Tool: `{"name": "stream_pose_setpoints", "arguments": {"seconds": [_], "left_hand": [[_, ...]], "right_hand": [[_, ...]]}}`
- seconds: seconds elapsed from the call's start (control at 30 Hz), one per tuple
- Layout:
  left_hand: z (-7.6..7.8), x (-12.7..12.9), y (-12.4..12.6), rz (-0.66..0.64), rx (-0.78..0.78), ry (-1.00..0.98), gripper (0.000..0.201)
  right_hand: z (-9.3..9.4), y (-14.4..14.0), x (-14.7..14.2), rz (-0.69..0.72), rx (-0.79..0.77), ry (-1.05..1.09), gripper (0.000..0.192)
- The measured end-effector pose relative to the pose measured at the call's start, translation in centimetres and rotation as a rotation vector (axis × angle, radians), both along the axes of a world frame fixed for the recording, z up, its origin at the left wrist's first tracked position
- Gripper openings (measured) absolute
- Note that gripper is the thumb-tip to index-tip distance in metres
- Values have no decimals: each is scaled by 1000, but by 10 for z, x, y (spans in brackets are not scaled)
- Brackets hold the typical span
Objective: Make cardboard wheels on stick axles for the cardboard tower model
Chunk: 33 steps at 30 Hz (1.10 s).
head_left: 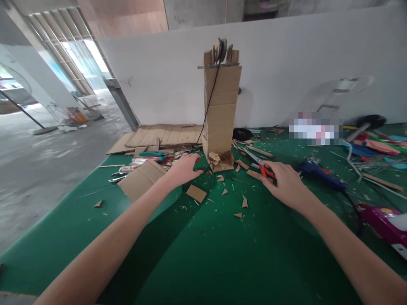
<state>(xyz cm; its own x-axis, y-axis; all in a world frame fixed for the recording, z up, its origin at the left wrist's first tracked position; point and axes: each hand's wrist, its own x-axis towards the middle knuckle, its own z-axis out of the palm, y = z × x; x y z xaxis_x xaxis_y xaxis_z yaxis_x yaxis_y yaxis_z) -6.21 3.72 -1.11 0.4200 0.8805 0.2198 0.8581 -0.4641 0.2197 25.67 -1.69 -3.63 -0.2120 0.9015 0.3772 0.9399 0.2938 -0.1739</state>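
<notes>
A tall cardboard tower (222, 106) stands upright on the green table, with a wheel (221, 48) at its top. A black cord (211, 99) runs from the wheel down along the tower's left side. Left of the tower's base is my left hand (185, 169), thumb and fingers apart, holding nothing that I can see. To the right, my right hand (282, 182) has its fingers closed on the red handles of a pair of scissors (263, 168). The scissor blades lie low over the table and point toward the tower. Small cardboard scraps (214, 159) sit at the tower's foot.
A cardboard piece (141, 180) and teal-handled pliers (151, 153) lie on the left. On the right are a blue glue gun (322, 174), a magenta tool (384, 224) and a heap of coloured strips (378, 144). Behind stands a white partition (165, 80).
</notes>
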Motion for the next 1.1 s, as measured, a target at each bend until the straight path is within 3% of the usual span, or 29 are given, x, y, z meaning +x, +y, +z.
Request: {"name": "stream_pose_setpoints", "arguments": {"seconds": [0.13,0.23,0.37,0.5,0.67,0.77,0.87,1.1], "left_hand": [[31,-24,-10,-7,-58,80,30],[40,-32,-32,67,-11,201,33],[27,-26,-59,-142,-102,207,36],[12,-16,-67,-231,-179,118,24],[2,-7,-67,-103,-294,-138,18],[-5,3,-70,-69,-375,-451,18],[-9,13,-73,-81,-509,-802,31],[-9,21,-74,35,-658,-1174,24]], "right_hand": [[0,0,-3,44,52,7,38],[-3,0,-7,82,79,11,36],[-6,1,-11,113,80,12,37],[-6,1,-13,130,74,8,36],[0,-1,-11,83,51,-50,37],[0,1,-7,-1,54,-76,38],[-2,4,-4,-99,50,-122,40],[4,-1,-4,-272,11,-269,42]]}}
